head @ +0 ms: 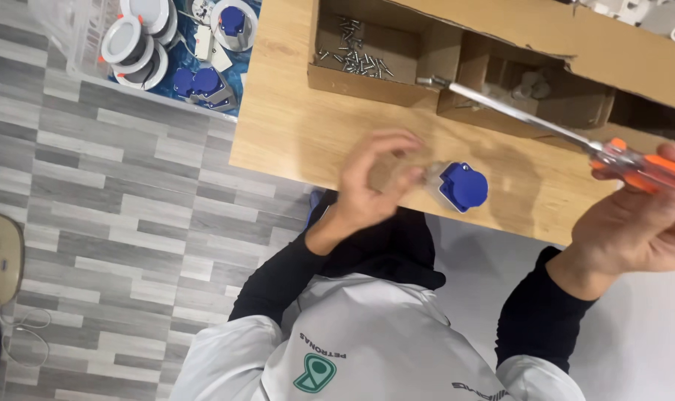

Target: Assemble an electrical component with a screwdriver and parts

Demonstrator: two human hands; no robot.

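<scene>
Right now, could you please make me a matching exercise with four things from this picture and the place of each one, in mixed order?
Things:
1. screwdriver
2. blue socket part
3. loose screws
4. round white lamps

Places:
A. inside a cardboard box compartment on the table
B. on the floor, in a container beside the table
C. held in the right hand, tip pointing toward the boxes
D. on the wooden table near its edge, just beside the left hand

Pairs: 1-C, 2-D, 3-A, 4-B
</scene>
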